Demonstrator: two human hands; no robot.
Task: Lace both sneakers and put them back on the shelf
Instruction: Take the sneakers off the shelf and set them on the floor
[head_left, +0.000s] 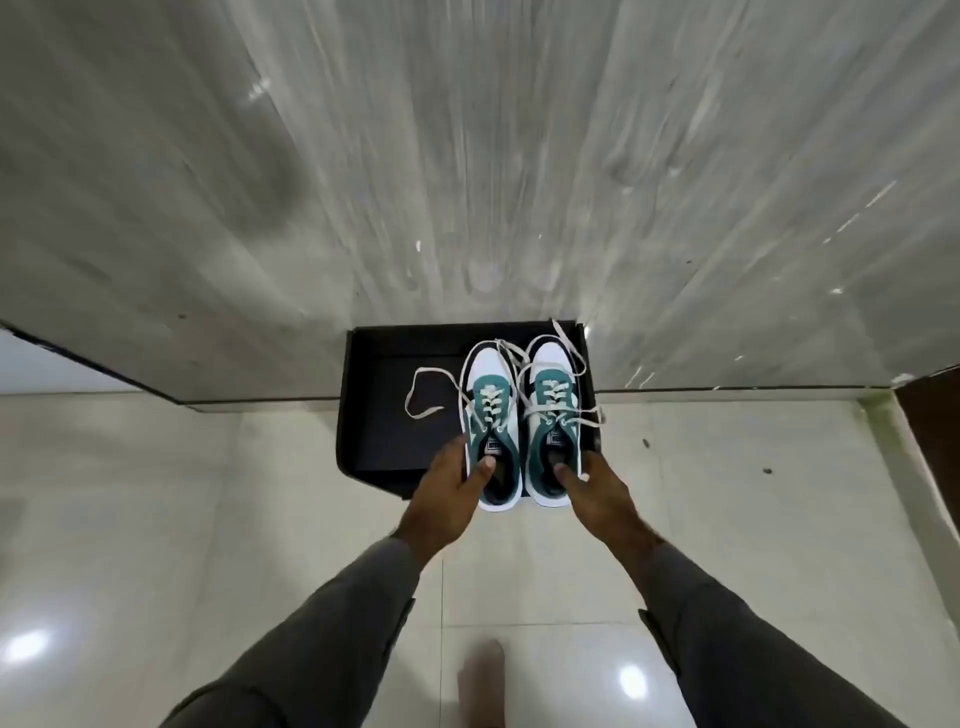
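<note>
You are looking down at your own two arms, both in grey sleeves (322, 613), reaching toward the middle of the frame. Your left hand (451, 487) grips the left sneaker (488, 415) at its heel end, thumb pressed into the opening by the tongue and the other fingers wrapped down the outer side. Your right hand (597, 483) grips the right sneaker (553, 410) the same way, thumb inside the collar, fingers along the outer side. Both hands are closed on the shoes, not loose.

The two sneakers sit side by side, just touching or nearly so, toes pointing toward the top of the frame. They are white with teal panels and dark trim at the toe. Pale laces (431, 389) are threaded through the eyelets on both, but the ends are untied: one long loop trails off to the left of the left shoe, and other ends cross between the toes and stray past the right shoe's outer edge.

The shoes are over an open black box (384, 395) in the centre of the frame; their heels overhang its near edge. Whether the soles rest on the box floor or hover just above it, you cannot tell. The box lies against a grey streaked stone surface (208, 208) filling the upper frame, with glossy cream floor tiles (156, 493) below. A bare foot (483, 680), blurred, shows at the bottom centre.
</note>
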